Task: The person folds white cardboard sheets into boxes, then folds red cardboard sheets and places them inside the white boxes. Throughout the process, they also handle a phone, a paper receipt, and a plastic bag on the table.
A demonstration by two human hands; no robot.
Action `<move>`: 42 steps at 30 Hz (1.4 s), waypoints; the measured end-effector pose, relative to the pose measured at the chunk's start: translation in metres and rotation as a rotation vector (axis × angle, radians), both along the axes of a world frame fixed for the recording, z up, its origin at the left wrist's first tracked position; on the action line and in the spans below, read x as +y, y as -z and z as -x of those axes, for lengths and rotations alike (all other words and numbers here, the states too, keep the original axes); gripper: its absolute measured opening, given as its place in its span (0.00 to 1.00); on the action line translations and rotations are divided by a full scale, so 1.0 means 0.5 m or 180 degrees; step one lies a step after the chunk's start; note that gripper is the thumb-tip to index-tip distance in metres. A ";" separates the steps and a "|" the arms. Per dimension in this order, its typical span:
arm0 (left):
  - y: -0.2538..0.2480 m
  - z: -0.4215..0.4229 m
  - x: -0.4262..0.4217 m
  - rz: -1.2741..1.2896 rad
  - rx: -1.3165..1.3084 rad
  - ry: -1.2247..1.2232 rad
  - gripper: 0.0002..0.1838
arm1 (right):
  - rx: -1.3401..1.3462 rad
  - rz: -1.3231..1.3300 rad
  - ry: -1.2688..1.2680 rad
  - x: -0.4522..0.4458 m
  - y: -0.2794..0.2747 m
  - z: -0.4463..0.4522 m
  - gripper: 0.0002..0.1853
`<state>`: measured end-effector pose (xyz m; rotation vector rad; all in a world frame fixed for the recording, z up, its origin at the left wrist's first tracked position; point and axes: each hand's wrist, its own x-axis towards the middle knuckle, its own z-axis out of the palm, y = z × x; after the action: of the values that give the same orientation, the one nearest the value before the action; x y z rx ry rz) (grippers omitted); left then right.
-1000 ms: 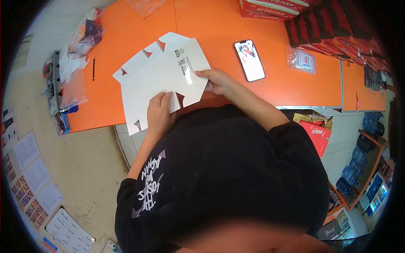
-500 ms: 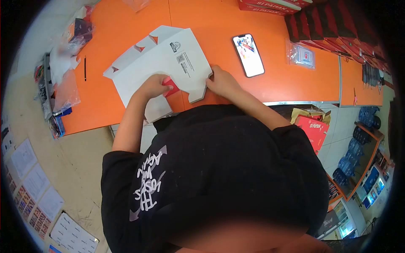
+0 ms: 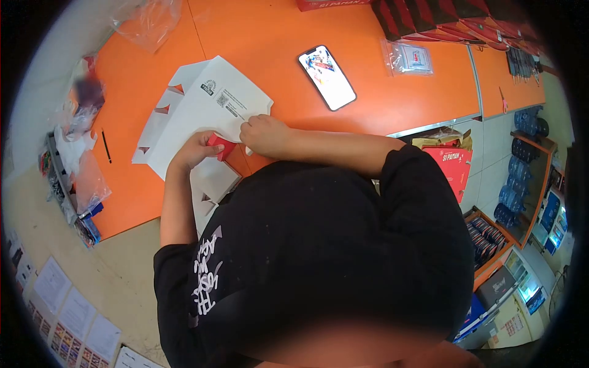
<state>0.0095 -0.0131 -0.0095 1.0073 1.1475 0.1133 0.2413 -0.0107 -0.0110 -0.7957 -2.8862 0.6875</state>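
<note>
**Left hand clamps a small red cardboard flap**

The flap shows beside a flat white cardboard sheet with notched edges and dark print, which lies on the smooth orange table, its near end by the wearer's black printed T-shirt. The left thumb presses on the flap's red face. The right hand curls at the sheet's right edge; whether it is clamped there cannot be told. A dark-rimmed smartphone with a lit screen lies apart from the sheet, beyond the right hand.
</note>
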 end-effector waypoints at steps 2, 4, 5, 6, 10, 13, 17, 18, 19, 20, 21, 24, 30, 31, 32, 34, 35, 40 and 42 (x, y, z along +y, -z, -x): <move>-0.010 -0.011 -0.004 -0.0075 0.0195 0.0120 0.11 | -0.0409 0.0603 0.0021 0.024 -0.026 0.019 0.07; -0.039 -0.031 -0.002 -0.0307 0.0516 0.0484 0.16 | -0.0606 0.0728 -0.0100 0.058 -0.030 0.038 0.07; -0.047 -0.044 0.001 -0.0302 0.0513 0.0480 0.16 | -0.0801 0.0838 -0.0225 0.079 -0.031 0.046 0.07; -0.055 -0.058 0.002 -0.0526 0.0574 0.0429 0.18 | -0.0802 0.0851 -0.0229 0.097 -0.035 0.054 0.07; -0.073 -0.107 0.020 -0.0715 0.1074 0.0359 0.25 | -0.1220 0.1151 -0.0669 0.171 -0.011 0.097 0.15; -0.070 -0.090 0.010 -0.0485 0.1139 0.0014 0.26 | -0.1278 0.1592 -0.0962 0.203 0.020 0.106 0.20; -0.066 -0.004 -0.106 -0.1176 0.1485 -0.0723 0.26 | -0.0941 0.1676 -0.1243 0.223 0.066 0.107 0.24; -0.086 0.009 -0.136 -0.1165 0.1628 -0.0853 0.26 | -0.0783 0.1711 -0.1293 0.231 0.058 0.097 0.24; -0.105 0.011 -0.165 -0.2264 0.2008 -0.0419 0.28 | -0.0576 0.1991 -0.1250 0.239 0.061 0.089 0.23; -0.118 0.002 -0.188 -0.3344 0.2352 0.0099 0.29 | -0.0403 0.2274 -0.1185 0.248 0.062 0.084 0.22; -0.137 -0.024 -0.200 -0.3311 0.2447 0.0035 0.29 | -0.0396 0.2258 -0.1298 0.254 0.046 0.083 0.22; -0.171 -0.068 -0.215 -0.3586 0.3706 0.0380 0.30 | -0.0213 0.3286 -0.0776 0.248 0.006 0.065 0.20; -0.096 -0.019 -0.197 -0.2820 0.2518 0.0221 0.14 | -0.0603 0.3332 -0.0628 0.230 0.026 0.047 0.17; -0.100 -0.016 -0.170 -0.2277 0.2572 0.0367 0.09 | -0.0720 0.3135 -0.0605 0.224 0.014 0.048 0.17; -0.084 0.000 -0.153 -0.2266 0.2561 0.0352 0.09 | -0.0835 0.2938 -0.0585 0.218 0.008 0.050 0.16; -0.048 0.049 -0.121 -0.0943 0.1595 0.0135 0.08 | -0.0914 0.2954 -0.0592 0.214 0.011 0.054 0.16; -0.027 0.065 -0.106 -0.0947 0.1581 0.0132 0.08 | -0.0972 0.2964 -0.0592 0.216 0.012 0.056 0.16; 0.029 0.098 -0.066 -0.0613 0.1108 0.0529 0.13 | -0.1050 0.2815 -0.0683 0.205 0.024 0.054 0.16; 0.016 0.092 -0.086 -0.0774 0.1360 0.0546 0.14 | -0.0991 0.2748 -0.0654 0.213 0.024 0.062 0.16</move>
<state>-0.0365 -0.0562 -0.0175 1.3857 1.4507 -0.1081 0.2102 0.0956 -0.0230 -0.6944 -2.8939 2.0707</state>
